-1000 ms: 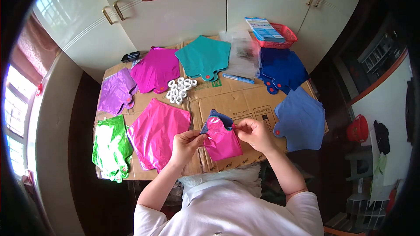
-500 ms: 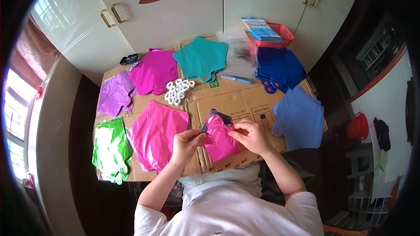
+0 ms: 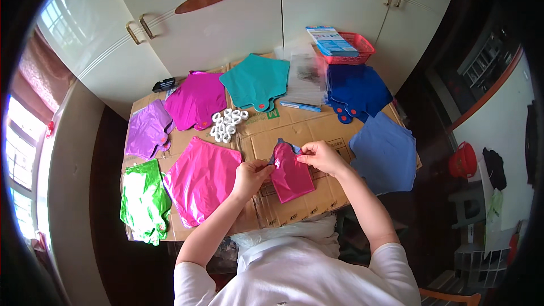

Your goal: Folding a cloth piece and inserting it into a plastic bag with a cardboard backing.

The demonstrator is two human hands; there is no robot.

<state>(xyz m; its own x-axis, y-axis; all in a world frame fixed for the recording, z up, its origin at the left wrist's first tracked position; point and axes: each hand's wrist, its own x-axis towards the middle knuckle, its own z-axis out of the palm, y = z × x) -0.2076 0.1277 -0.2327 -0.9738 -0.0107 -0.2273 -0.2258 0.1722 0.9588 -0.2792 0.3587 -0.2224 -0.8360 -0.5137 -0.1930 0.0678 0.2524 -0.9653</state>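
A folded bundle of flat foil balloons (image 3: 293,180) lies at the near middle of the cardboard, shiny pink on top with dark and light blue edges showing at its upper end. My left hand (image 3: 251,178) pinches the bundle's upper left edge between thumb and fingers. On the other side, my right hand (image 3: 323,158) grips the upper right edge. Beside my left wrist spreads a larger pink foil balloon stack (image 3: 203,178). A light blue stack (image 3: 383,156) lies to the right of my right hand.
Around the cardboard (image 3: 294,127) lie green (image 3: 141,195), lilac (image 3: 148,127), magenta (image 3: 197,99), teal (image 3: 258,82) and navy (image 3: 360,92) balloon stacks. White rolls (image 3: 226,126) cluster centrally. Clear bags (image 3: 306,79) and a red basket (image 3: 362,51) sit behind, before white cabinets (image 3: 226,28).
Both hands keep hold of the bundle. Its pink top now lies flatter and straighter, its upper end drawn narrower between my fingers. The whole view has shifted slightly.
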